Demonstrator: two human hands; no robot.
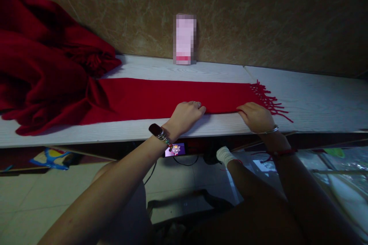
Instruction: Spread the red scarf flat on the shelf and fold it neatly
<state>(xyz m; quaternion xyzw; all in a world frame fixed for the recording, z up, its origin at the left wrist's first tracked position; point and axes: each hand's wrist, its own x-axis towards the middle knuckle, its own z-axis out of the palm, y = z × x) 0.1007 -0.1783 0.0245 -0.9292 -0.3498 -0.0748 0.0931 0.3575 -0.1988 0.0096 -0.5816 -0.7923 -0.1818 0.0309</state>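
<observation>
A red scarf (161,97) lies in a long flat strip on the white wood-grain ledge (316,95). Its fringe (268,101) spreads at the right end, while the left part is heaped in loose folds. My left hand (186,118), wearing a ring and a dark wristband, has curled fingers closed on the scarf's near edge, around mid-strip. Closer to the fringe, my right hand (255,118) pinches the same edge between thumb and fingers. Its fingertips are partly hidden beneath the hand.
A brown marbled wall (258,19) rises behind the ledge. Against it stands a pixelated pink packet (186,38). Below the ledge are a lit phone screen (174,150), a blue-and-yellow package (53,159), a cable, and my legs over the tiled floor (37,195).
</observation>
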